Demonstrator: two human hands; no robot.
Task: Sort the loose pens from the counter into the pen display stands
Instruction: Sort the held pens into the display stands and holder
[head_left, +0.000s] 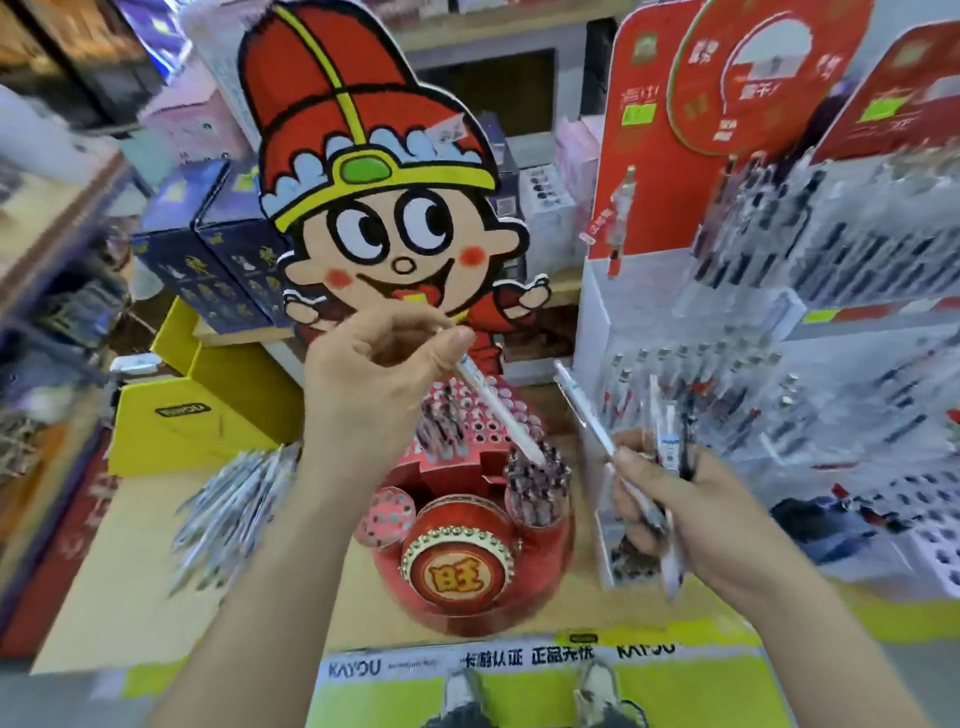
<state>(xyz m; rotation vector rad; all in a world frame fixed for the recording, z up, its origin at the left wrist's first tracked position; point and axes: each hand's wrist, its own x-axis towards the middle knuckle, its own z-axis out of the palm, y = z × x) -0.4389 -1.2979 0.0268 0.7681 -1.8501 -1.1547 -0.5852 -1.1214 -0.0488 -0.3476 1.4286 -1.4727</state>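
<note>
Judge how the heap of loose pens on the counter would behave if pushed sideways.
The loose pens would probably scatter rather than slide together, since they lie in an unbound heap. Slim and seemingly round, some may roll on the flat counter. Each looks stiff and light.

One white pen (498, 410) was in the left hand (384, 364), several pens (587, 410) in the right hand (696, 504), one drum stand (457, 566), one cutout (384, 228).

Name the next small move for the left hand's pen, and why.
Probably slide the pen down into the right cup of the red stand: the left hand pinches it tilted, its lower end at that cup's mouth. The right hand holds more pens.
</note>
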